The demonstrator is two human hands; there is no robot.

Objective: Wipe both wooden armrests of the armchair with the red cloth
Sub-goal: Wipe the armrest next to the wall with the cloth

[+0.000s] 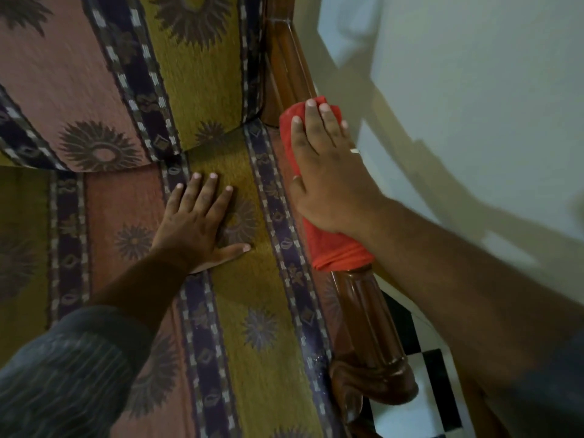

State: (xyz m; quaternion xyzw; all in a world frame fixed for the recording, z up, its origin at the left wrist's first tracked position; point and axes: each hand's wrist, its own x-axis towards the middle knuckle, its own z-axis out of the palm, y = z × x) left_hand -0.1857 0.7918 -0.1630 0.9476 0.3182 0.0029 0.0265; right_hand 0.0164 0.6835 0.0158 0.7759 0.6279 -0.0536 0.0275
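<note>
Head view: I note the right hand (328, 181) at 2 o'clock pressing open-palmed on the red cloth (335, 251) draped over the wooden armrest (363, 314), likely to spread wiping pressure, while the left hand (196, 222) at 9 o'clock rests spread and empty on the seat cushion (262, 368), seemingly bracing.

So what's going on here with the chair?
A person is wiping an armchair. Their right hand presses the red cloth onto the wooden armrest on the wall side; the armrest's carved front end is uncovered. Their left hand rests flat on the patterned seat cushion, holding nothing. The other armrest is out of view.
</note>
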